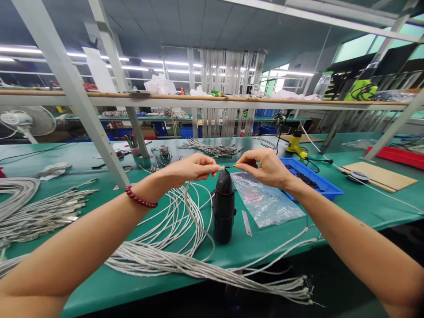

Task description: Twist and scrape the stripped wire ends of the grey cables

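Note:
Above the middle of the bench my left hand (198,168) is closed in a pinch on the end of a white cable (188,198), which hangs down from it. Facing it, my right hand (261,167) pinches a thin black piece (230,166) that meets the cable end; whether it is a wire or a sleeve I cannot tell. Right below the join stands a black upright cylinder (224,212) with a tapered top. A bundle of white cables (172,260) lies along the front edge, its ends hanging over at the right.
A blue tray (333,191) with small black pieces lies at the right, beside a clear plastic bag (268,203). Behind it is a yellow heat gun (296,145). More cables (56,212) lie at left. A slanted metal post (112,163) and a shelf (212,101) frame the bench.

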`<state>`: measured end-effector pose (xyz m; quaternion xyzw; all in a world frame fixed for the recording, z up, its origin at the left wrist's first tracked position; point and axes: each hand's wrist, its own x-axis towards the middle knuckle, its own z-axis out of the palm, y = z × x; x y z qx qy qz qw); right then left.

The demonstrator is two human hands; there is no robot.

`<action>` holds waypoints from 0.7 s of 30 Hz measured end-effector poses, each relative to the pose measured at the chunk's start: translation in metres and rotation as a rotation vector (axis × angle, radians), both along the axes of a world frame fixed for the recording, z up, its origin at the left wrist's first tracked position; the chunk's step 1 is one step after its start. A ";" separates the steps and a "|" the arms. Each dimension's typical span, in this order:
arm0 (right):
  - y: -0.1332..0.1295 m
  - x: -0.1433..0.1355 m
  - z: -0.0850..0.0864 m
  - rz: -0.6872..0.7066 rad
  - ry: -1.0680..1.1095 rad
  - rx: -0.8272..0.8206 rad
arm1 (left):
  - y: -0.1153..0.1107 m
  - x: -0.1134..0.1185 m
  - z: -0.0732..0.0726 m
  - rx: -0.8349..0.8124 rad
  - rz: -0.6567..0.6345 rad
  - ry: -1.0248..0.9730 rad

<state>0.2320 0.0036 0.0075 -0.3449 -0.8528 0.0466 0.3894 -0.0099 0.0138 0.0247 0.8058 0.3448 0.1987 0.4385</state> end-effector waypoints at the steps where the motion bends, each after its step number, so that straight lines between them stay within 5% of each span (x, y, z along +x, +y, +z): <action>1: 0.000 0.000 -0.001 -0.001 0.003 -0.006 | 0.001 0.000 -0.001 0.000 0.006 0.000; 21: 0.005 0.005 -0.009 0.019 -0.002 -0.009 | 0.002 0.004 -0.005 -0.022 0.059 -0.036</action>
